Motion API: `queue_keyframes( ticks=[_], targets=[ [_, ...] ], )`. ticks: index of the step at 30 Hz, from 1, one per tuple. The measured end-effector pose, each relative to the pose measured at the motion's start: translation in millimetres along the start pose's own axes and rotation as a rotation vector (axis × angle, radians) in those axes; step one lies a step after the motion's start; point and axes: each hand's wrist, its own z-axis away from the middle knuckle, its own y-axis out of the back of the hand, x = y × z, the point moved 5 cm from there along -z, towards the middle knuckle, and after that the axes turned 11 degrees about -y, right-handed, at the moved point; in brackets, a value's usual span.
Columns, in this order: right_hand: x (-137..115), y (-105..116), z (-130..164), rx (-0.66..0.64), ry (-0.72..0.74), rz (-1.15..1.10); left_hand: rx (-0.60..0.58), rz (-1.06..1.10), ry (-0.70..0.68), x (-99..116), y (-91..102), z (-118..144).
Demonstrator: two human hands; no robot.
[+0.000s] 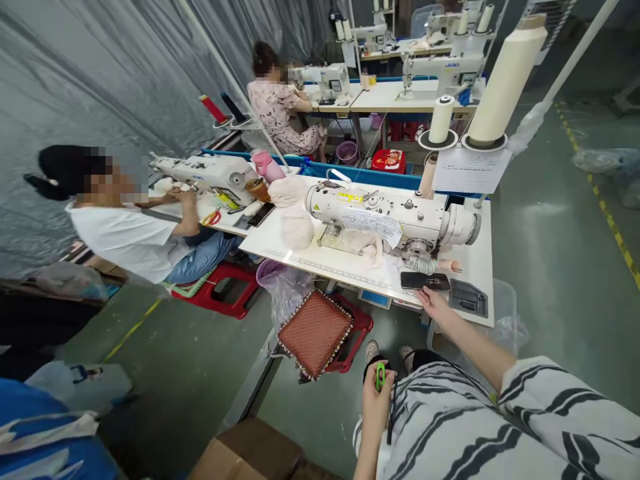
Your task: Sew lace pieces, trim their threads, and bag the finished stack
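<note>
My right hand (434, 301) reaches forward to the near edge of the white sewing table (475, 267), its fingers touching a black phone (425, 281) that lies flat there. Low near my lap, my left hand (376, 399) is closed around a small green thread snipper (380, 375). A white sewing machine (390, 217) stands on the table behind the phone, with pale fabric (363, 243) under its needle. My striped sleeve (550, 413) fills the lower right.
A red stool with a brown woven cushion (316, 331) stands under the table. Two large cream thread cones (505, 83) rise at the table's back right. A person in a white shirt (127, 237) sews at the left; another person (280, 103) sits farther back. A cardboard box (250, 453) lies on the floor.
</note>
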Motion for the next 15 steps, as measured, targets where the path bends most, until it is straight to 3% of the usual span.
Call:
queue_keyframes(
  ticks=[5,9,12,15],
  targets=[
    [-1,-21,17,0.007,0.003,0.099,-0.196,-0.071,-0.062,33,36.1,-45],
    [7,-45,55,-0.046,0.083,0.329,-0.273,-0.092,-0.073,49,62.1,-72],
    [24,-82,105,-0.202,0.22,0.573,-0.306,-0.079,-0.026,46,74.6,-89],
    [53,-134,168,-0.48,0.41,0.868,-0.331,-0.079,0.036,36,76.8,-105]
  ],
)
